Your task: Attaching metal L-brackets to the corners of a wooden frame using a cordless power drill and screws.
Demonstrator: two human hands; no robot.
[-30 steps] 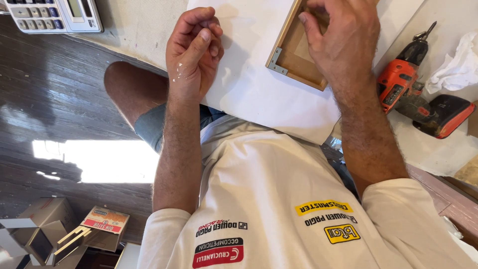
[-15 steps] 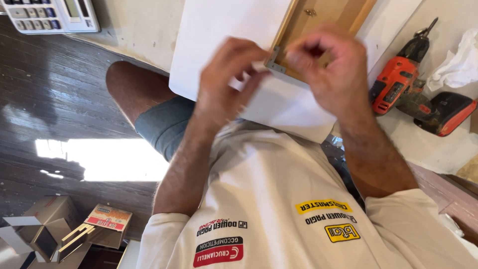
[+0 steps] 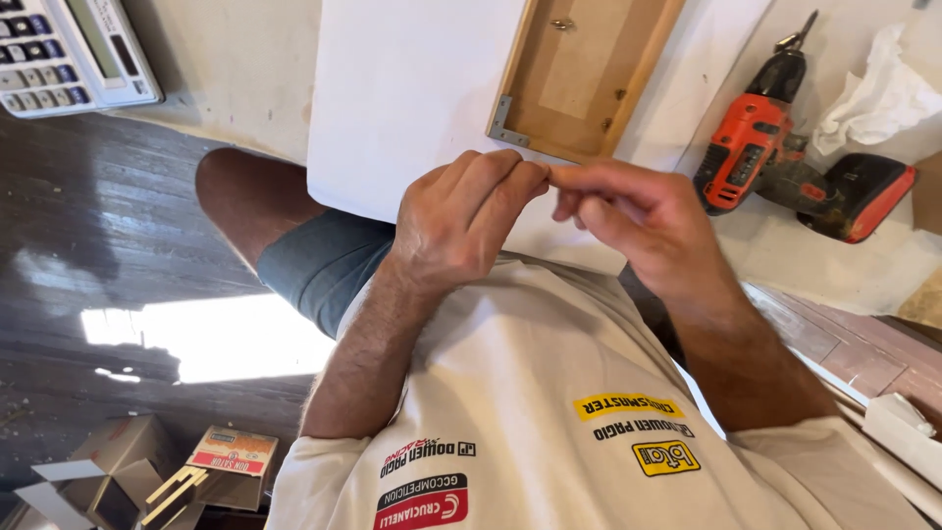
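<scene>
Fingertips (image 3: 538, 177) of both hands meet just below the wooden frame (image 3: 579, 74), which lies flat on a white board (image 3: 412, 98) on the tabletop (image 3: 245, 69), its long axis slanting away. Left hand (image 3: 461, 221) and right hand (image 3: 638, 221) are each pinched closed; whether anything small sits between them cannot be told. The right hand is nearer the orange drill (image 3: 760, 147).

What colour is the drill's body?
Orange, with black grip and chuck, on the drill; the head view shows it clearly.
</scene>
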